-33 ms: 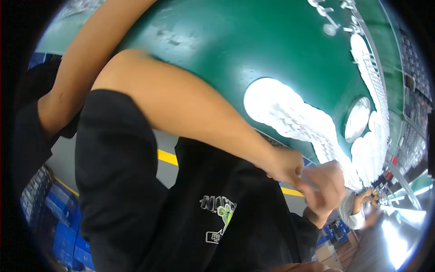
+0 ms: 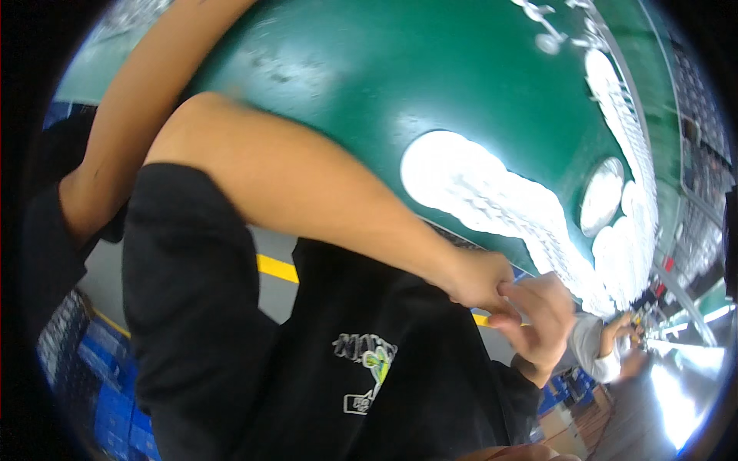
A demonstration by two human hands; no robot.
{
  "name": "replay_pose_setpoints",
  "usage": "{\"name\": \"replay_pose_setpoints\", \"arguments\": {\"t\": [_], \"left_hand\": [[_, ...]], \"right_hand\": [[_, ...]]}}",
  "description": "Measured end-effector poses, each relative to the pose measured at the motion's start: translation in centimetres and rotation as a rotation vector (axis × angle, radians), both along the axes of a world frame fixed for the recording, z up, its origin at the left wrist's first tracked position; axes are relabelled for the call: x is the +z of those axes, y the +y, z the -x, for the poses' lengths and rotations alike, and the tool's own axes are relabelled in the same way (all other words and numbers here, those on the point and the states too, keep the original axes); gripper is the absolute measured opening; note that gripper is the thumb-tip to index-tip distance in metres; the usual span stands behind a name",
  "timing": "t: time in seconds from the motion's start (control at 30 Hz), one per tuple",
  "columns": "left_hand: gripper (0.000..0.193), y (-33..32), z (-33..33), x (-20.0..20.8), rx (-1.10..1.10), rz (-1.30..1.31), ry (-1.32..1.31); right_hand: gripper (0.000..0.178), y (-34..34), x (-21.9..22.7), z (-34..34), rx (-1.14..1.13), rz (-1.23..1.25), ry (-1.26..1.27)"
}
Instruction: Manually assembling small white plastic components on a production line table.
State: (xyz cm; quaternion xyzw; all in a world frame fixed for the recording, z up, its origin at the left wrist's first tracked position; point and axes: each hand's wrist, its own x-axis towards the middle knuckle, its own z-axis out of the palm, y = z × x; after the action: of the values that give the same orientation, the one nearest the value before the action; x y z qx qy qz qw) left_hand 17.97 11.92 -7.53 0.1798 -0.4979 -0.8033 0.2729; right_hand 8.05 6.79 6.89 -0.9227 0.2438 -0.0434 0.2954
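Note:
My left hand [image 2: 478,278] is closed, its forearm crossing in front of my black shirt along the green table's edge. Right up against it is my right hand [image 2: 540,316], with bent fingers and the index fingertip at the left hand. Whatever they hold between them is too small or hidden to make out. Just beyond both hands, a long overlapping row of white round discs [image 2: 492,192] lies along the near part of the green table [image 2: 338,115].
Another person's bare arm [image 2: 146,100] reaches over the table at the left. Far right are a round shiny dish [image 2: 602,197], a second row of white discs [image 2: 615,100] and loose white parts [image 2: 547,38]. Blue boxes [image 2: 115,399] stand low left. Another worker [image 2: 600,349] is at right.
The whole view has shifted slightly, so the table and discs sit a little further left. My right hand's fingers have moved slightly and are less blurred. Both hands stay together.

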Motion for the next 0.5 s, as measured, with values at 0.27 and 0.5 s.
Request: {"name": "replay_pose_setpoints", "arguments": {"t": [0.27,0.5], "left_hand": [[0.047,-0.9,-2.9,2.5,-0.018,-0.237,0.032],[0.061,-0.9,-2.4,2.7,0.062,-0.187,0.090]], "right_hand": [[0.030,2.0,-3.6,4.5,-0.161,-0.193,-0.112],[0.016,1.7,-4.0,5.3,-0.271,-0.258,-0.310]]}}
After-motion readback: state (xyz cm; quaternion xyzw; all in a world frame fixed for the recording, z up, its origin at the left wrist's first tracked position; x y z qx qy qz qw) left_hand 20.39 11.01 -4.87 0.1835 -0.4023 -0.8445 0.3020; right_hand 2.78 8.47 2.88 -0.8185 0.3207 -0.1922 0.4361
